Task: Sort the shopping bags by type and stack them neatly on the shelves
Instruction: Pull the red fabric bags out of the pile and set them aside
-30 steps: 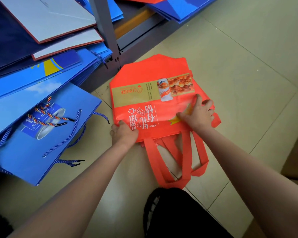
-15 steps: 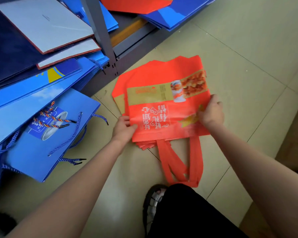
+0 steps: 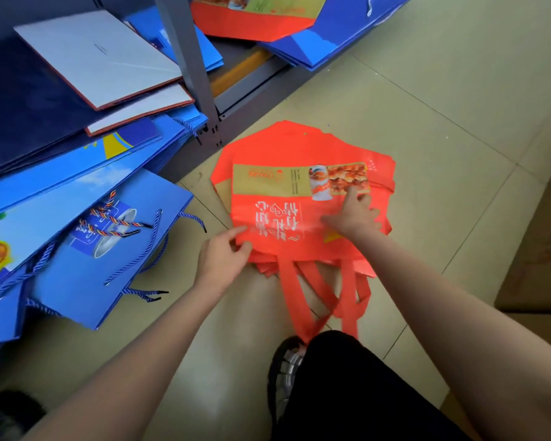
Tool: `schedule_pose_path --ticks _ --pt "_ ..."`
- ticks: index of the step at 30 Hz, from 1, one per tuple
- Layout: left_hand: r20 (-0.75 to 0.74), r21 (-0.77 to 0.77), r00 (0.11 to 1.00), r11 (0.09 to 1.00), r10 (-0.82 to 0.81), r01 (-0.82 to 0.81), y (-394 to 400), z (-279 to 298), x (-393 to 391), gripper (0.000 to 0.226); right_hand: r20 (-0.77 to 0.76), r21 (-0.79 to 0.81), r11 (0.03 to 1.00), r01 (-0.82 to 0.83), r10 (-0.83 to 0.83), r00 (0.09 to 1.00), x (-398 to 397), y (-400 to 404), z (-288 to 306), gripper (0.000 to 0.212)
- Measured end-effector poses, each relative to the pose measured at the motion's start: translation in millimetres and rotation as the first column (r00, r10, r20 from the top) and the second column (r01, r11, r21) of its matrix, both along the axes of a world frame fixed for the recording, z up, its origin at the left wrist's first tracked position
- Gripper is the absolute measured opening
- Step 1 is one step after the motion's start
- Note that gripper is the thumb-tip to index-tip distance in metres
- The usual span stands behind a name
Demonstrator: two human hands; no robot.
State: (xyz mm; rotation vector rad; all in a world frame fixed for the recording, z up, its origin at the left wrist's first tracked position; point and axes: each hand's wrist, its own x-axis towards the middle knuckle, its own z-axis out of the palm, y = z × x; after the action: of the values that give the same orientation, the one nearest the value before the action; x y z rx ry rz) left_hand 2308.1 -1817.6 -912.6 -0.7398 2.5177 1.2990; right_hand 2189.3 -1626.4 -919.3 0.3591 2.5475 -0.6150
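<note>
A pile of flat red-orange fabric bags (image 3: 287,154) with a gold band and white lettering lies on the tiled floor, handles (image 3: 303,300) trailing toward me. My left hand (image 3: 221,259) pinches the near left corner of the top bag. My right hand (image 3: 352,214) rests spread on the right half of the top bag, fingers reaching onto the food picture. Blue paper bags (image 3: 86,265) with rope handles lean on the floor at the left. More red bags (image 3: 252,20) lie on the low shelf at the top.
A grey metal shelf post (image 3: 188,68) stands between the shelf bays. Dark blue and white-faced bags (image 3: 93,55) fill the left shelf. Blue bags (image 3: 331,39) overhang the shelf at the top right. My shoe and black trouser leg (image 3: 331,393) are just behind the handles.
The top red bag was lifted off the pile, then laid back down on it. My right hand moved from gripping the bag's right edge to resting on top of it.
</note>
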Motion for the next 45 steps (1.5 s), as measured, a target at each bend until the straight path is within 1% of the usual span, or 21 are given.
schedule_pose_path --ticks 3,5,7,9,11,13,15,16,18,21,23,25,27,28,31,32,35,37,40,42,45 --pt "0.09 0.042 0.993 0.997 -0.073 0.069 -5 -3 12 0.028 0.112 0.182 0.983 -0.011 -0.01 0.994 9 10 -6 0.102" --pt "0.132 0.012 0.991 1.0 -0.019 0.018 -10 -8 8 0.035 0.125 0.233 0.972 -0.025 -0.004 0.992 8 23 -11 0.111" --pt "0.205 0.111 0.977 0.991 0.051 -0.075 -10 -14 -1 0.039 0.146 0.264 0.964 -0.028 -0.011 0.989 6 34 -13 0.115" --pt "0.261 0.25 0.964 0.96 0.055 -0.123 -2 -20 -10 0.042 0.127 0.306 0.951 -0.032 -0.007 0.992 3 41 -14 0.106" --pt "0.276 0.277 0.957 0.947 0.085 -0.164 2 -28 -17 0.041 0.022 0.321 0.947 0.011 -0.019 1.0 -3 44 -15 0.08" --pt "0.255 0.226 0.952 0.947 0.169 -0.229 2 -31 -21 0.036 -0.163 0.321 0.947 0.023 0.032 0.986 -13 41 -14 0.054" --pt "0.209 0.23 0.962 0.947 0.178 -0.225 4 -32 -23 0.031 -0.368 0.349 0.936 -0.039 0.175 0.913 -30 32 -6 0.045" --pt "0.191 0.275 0.973 0.944 0.132 -0.182 8 -30 -24 0.03 -0.447 0.367 0.928 -0.063 0.235 0.863 -41 27 0 0.044" --pt "0.192 0.366 0.981 0.93 -0.038 -0.036 19 -24 -26 0.032 -0.482 0.416 0.906 -0.086 0.299 0.823 -68 20 14 0.048" --pt "0.211 0.408 0.958 0.908 -0.194 0.094 31 -23 -28 0.04 -0.302 0.431 0.894 -0.123 0.271 0.914 -94 17 25 0.053" --pt "0.212 0.403 0.958 0.91 -0.194 0.095 32 -26 -31 0.041 -0.124 0.369 0.877 -0.308 0.375 0.919 -87 11 19 0.058" --pt "0.198 0.362 0.963 0.927 -0.184 0.102 29 -30 -33 0.04 -0.013 0.22 0.794 -0.567 0.583 0.812 -59 -2 7 0.073" --pt "0.182 0.241 0.968 0.962 -0.174 0.128 21 -34 -33 0.04 0.071 0.09 0.695 -0.713 0.71 0.701 -23 -15 -5 0.087" --pt "0.183 0.159 0.961 0.97 -0.209 0.181 17 -37 -31 0.042 0.117 0.086 0.645 -0.759 0.75 0.651 -6 -20 -12 0.093" --pt "0.229 -0.042 0.886 0.906 -0.402 0.422 9 -38 -17 0.049 0.251 0.236 0.471 -0.85 0.816 0.521 21 -20 -25 0.111" --pt "0.254 -0.054 0.859 0.881 -0.444 0.471 7 -38 -12 0.051 0.265 0.278 0.427 -0.861 0.827 0.496 24 -16 -27 0.112" --pt "0.334 -0.036 0.779 0.819 -0.531 0.573 5 -40 -1 0.057 0.253 0.344 0.369 -0.863 0.849 0.464 20 3 -31 0.107" --pt "0.355 -0.013 0.76 0.81 -0.544 0.586 7 -40 1 0.06 0.246 0.332 0.364 -0.87 0.857 0.452 19 13 -30 0.099" --pt "0.345 0.059 0.809 0.871 -0.476 0.487 15 -35 -4 0.058 0.149 0.226 0.415 -0.881 0.879 0.452 8 17 -14 0.078" --pt "0.345 0.084 0.818 0.883 -0.461 0.463 18 -36 -5 0.054 0.02 0.174 0.518 -0.837 0.848 0.529 -4 9 6 0.06" --pt "0.315 0.118 0.824 0.88 -0.472 0.459 21 -38 -3 0.053 -0.107 0.162 0.644 -0.747 0.764 0.636 -18 -25 27 0.048"
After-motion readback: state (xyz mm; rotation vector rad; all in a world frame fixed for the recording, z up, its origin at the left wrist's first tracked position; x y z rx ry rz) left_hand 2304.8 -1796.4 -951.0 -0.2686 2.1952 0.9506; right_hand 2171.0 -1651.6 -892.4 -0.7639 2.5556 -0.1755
